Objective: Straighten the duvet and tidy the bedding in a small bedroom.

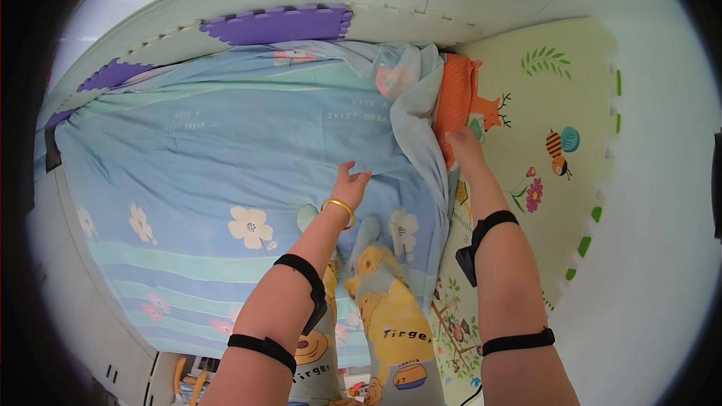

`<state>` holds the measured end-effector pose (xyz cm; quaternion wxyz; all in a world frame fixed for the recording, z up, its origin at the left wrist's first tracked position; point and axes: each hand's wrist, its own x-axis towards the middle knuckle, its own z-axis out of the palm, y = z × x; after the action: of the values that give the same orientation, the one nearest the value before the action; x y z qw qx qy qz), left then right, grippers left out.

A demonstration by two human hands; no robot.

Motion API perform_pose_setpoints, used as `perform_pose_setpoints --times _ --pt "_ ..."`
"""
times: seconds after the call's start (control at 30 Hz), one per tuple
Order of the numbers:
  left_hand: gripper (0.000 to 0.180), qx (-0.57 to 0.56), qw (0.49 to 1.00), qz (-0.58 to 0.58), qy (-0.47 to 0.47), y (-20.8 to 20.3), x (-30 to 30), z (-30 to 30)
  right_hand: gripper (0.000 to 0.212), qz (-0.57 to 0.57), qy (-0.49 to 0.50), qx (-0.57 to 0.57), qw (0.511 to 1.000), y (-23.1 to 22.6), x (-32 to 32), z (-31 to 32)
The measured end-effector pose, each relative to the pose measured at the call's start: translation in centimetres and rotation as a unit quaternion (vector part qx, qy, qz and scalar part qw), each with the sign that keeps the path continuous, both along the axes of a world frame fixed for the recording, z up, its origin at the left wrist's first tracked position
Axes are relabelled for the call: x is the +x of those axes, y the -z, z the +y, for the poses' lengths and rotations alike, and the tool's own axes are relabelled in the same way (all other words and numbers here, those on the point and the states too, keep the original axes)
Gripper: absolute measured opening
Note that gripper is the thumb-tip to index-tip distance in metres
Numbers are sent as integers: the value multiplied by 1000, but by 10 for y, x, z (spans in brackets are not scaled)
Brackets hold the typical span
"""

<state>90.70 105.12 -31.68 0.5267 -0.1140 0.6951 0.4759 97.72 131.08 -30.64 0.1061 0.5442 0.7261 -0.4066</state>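
Note:
A light blue bedsheet (pixel 278 150) with white flowers and pastel stripes is spread over the bed, creased across its middle. My left hand (pixel 352 185), wearing a gold bangle (pixel 340 206) at the wrist, hovers over the sheet with its fingers apart and nothing in them. On the right side, the sheet is gathered in a twisted fold, and an orange textured pad (pixel 456 94) shows beyond it. My right hand (pixel 466 147) is closed on the lower part of this orange pad's edge; some of its fingers are hidden.
My legs in patterned trousers (pixel 391 308) stand on the sheet. A pale printed wall mat (pixel 579 90) with a deer and a bee borders the right side. Purple foam tiles (pixel 278 25) line the far edge. Below left lie orange-handled items (pixel 197 387).

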Motion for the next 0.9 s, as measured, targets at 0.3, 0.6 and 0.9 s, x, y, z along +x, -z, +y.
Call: perform_pose_setpoints --times 0.3,0.6,0.9 --pt "69 -15 998 33 -60 71 -50 96 64 49 4 220 974 75 -37 55" --pt "86 20 999 23 -31 168 -71 161 75 -42 43 119 991 126 -78 65" --pt "50 342 855 -354 -164 140 -86 184 51 201 64 -92 973 180 -67 111"
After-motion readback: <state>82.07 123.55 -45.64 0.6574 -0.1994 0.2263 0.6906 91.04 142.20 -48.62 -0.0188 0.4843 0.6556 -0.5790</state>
